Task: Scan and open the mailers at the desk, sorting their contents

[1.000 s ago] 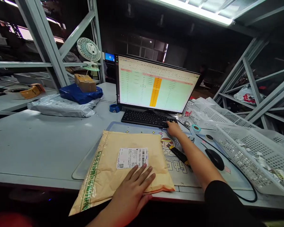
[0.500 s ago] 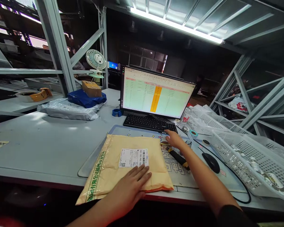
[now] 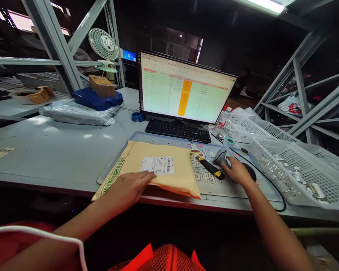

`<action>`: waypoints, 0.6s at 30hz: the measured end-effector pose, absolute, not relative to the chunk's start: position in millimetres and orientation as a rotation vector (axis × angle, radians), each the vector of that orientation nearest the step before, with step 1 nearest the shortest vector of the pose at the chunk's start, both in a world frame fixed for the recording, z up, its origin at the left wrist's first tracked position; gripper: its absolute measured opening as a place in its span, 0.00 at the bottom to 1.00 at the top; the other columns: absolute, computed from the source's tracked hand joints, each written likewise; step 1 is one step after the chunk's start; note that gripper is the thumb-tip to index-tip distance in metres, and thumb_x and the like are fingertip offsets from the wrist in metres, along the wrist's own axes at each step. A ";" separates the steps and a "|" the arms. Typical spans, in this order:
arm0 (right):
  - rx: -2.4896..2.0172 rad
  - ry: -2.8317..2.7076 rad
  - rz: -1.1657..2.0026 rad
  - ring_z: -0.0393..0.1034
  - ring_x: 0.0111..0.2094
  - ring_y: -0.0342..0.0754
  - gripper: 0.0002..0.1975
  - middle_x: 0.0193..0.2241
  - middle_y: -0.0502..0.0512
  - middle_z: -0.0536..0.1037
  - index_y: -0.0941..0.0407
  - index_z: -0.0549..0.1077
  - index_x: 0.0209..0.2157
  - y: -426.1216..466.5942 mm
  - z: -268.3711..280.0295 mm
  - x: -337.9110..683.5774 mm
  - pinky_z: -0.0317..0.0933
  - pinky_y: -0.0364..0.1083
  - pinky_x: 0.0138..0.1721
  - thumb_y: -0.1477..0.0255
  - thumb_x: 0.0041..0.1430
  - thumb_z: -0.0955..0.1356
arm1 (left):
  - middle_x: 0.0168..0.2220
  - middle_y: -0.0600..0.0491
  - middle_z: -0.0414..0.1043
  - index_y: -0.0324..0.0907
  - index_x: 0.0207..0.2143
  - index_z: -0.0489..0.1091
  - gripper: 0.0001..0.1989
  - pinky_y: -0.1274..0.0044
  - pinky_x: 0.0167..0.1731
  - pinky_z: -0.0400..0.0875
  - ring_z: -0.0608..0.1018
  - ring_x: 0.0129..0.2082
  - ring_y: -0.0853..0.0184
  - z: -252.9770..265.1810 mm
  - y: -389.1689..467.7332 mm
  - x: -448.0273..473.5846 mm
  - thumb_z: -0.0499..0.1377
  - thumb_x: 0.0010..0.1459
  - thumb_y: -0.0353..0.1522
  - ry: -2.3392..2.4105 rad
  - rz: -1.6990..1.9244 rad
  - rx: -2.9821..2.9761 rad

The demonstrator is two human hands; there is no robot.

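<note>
A padded yellow envelope (image 3: 164, 150) with green print down its left side lies on the desk mat. It bears a white shipping label (image 3: 158, 165) with a barcode. My left hand (image 3: 137, 184) rests on the envelope's lower part, fingers stretched out over it just below the label; the thumb is hard to see. To the right, my right hand (image 3: 237, 171) is closed around the handle of a grey barcode scanner (image 3: 220, 155), whose head points away from me. Between scanner and envelope lies a black and yellow utility knife (image 3: 211, 168).
A black mouse (image 3: 251, 171) sits right of my right hand. Behind are a keyboard (image 3: 177, 130) and a monitor (image 3: 183, 88) showing a spreadsheet. White plastic baskets (image 3: 288, 173) holding small bottles line the right. Wrapped parcels (image 3: 81, 113) and a tape roll (image 3: 137, 117) are at back left.
My right hand has come back from near the keyboard and closed on the scanner. My left hand has shifted left on the envelope. The view has tilted down.
</note>
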State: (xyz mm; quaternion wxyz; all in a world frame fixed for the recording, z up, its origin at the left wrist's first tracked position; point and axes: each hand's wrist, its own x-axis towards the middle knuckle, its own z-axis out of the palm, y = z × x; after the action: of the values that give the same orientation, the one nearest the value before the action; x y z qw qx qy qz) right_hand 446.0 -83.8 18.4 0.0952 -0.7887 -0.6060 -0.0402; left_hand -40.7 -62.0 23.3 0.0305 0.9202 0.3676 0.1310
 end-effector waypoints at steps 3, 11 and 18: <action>-2.181 -1.748 -0.153 0.69 0.62 0.68 0.29 0.61 0.74 0.74 0.67 0.70 0.64 -82.0 20.6 426.7 0.62 0.62 0.65 0.64 0.68 0.65 | 0.49 0.46 0.84 0.44 0.52 0.78 0.21 0.71 0.42 0.79 0.86 0.44 0.56 40.5 -59.2 -45.9 0.47 0.69 0.31 1.281 0.782 2.794; -1.128 -1.785 0.147 0.72 0.60 0.58 0.29 0.63 0.60 0.74 0.48 0.68 0.67 -125.3 82.3 316.8 0.66 0.59 0.63 0.53 0.69 0.70 | 0.33 0.51 0.80 0.44 0.46 0.74 0.15 0.75 0.29 0.63 0.80 0.30 0.60 128.2 -51.0 -27.3 0.51 0.71 0.39 1.481 0.923 2.759; -1.094 -1.374 0.442 0.80 0.38 0.52 0.25 0.38 0.57 0.84 0.56 0.80 0.41 -54.1 122.1 292.1 0.77 0.53 0.44 0.47 0.58 0.75 | 0.26 0.52 0.72 0.44 0.32 0.76 0.20 0.74 0.35 0.65 0.74 0.28 0.63 197.3 -9.7 -18.3 0.56 0.68 0.48 1.473 0.634 2.998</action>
State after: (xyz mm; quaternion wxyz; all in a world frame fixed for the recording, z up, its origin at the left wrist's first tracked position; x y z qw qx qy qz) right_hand 292.1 -54.1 122.1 0.6173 -0.4752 -0.5969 0.1919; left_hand -18.3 -9.7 197.3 -0.1287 0.8744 0.4297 0.1849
